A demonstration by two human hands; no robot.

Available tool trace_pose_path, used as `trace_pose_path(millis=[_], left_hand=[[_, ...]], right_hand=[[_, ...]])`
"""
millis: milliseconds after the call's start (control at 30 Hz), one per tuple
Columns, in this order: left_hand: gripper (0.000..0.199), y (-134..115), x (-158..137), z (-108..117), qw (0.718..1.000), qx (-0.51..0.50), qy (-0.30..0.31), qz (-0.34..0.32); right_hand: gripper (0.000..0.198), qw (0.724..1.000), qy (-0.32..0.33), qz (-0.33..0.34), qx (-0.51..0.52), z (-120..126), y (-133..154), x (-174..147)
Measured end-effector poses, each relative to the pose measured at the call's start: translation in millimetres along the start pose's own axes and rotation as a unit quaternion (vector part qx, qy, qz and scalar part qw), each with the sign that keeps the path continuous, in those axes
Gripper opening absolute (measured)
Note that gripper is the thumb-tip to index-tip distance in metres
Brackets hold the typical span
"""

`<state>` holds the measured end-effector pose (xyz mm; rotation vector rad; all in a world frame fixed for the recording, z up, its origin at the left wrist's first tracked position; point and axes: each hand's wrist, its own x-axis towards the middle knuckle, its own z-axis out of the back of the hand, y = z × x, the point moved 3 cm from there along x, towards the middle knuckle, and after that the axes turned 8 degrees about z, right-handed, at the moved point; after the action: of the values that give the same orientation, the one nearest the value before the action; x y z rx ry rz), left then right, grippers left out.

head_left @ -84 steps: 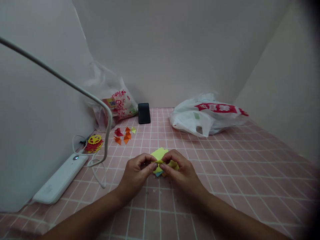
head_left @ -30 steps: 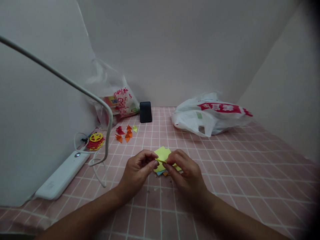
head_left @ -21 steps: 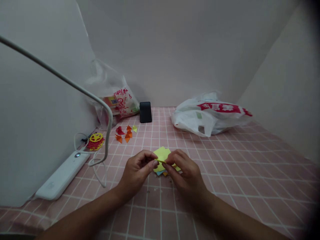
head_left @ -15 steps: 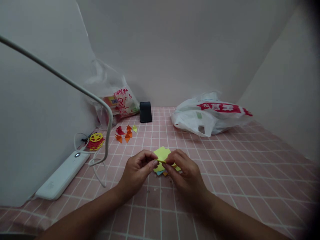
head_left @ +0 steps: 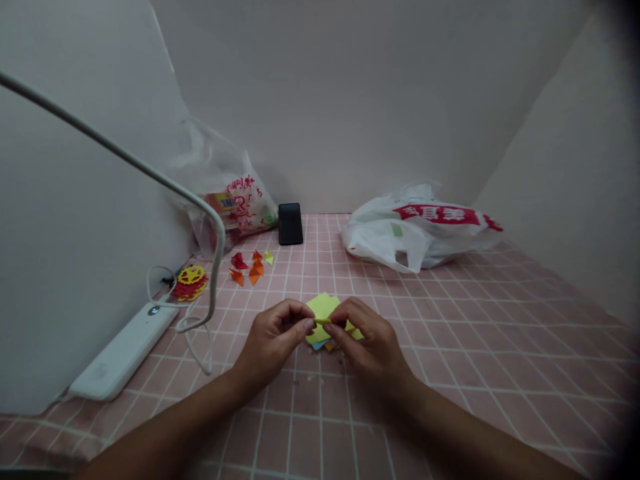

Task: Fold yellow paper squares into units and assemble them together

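Observation:
A small folded piece of yellow paper [head_left: 322,321] is pinched between my two hands. My left hand [head_left: 277,333] grips its left end with thumb and forefinger. The right end sits between the thumb and fingers of my right hand [head_left: 367,337]. Just behind and beneath lies a loose stack of square paper sheets [head_left: 323,305], yellow on top, with blue and orange corners showing at the near side. Part of the stack is hidden by my fingers.
Small folded paper pieces [head_left: 256,270] in orange, red and yellow lie left of centre. Beyond are a phone [head_left: 291,224] and two plastic bags, left [head_left: 250,207] and right [head_left: 385,240]. A white power strip [head_left: 123,350], cable [head_left: 217,267] and red-yellow cut-outs [head_left: 191,283] are at left.
Both hands keep their pinch on the yellow paper. The fingers of my right hand have shifted very slightly; the whole view has drifted a little.

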<state>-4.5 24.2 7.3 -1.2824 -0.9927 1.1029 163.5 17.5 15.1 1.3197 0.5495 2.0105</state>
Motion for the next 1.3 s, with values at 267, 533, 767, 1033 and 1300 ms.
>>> trace_pose_path(millis=[267,533,767,1033,1300], left_hand=[[0.018,1.2,0.2,0.4,1.000,0.012,0.010,0.003],[0.021,3.0,1.2,-2.2,1.000,0.005,0.013,0.003],[0.022,4.4,1.0,-2.7,1.000,-0.013,0.009,0.020],[0.018,4.0,2.6,-2.2,0.999,-0.016,-0.011,0.029],[0.021,7.5,5.2,6.0,0.994,-0.081,-0.043,0.052]], right_hand=[[0.018,1.000,0.015,-0.001,-0.007,-2.5,-2.6,-1.0],[0.020,1.000,0.008,0.000,-0.021,-4.5,-3.6,-2.7],[0.021,0.999,0.010,-0.002,-0.040,-4.9,-3.4,-2.5],[0.021,1.000,0.012,-0.016,-0.011,-5.5,-3.5,-3.0],[0.008,0.998,-0.010,-0.046,0.029,-3.7,-10.2,-2.4]])
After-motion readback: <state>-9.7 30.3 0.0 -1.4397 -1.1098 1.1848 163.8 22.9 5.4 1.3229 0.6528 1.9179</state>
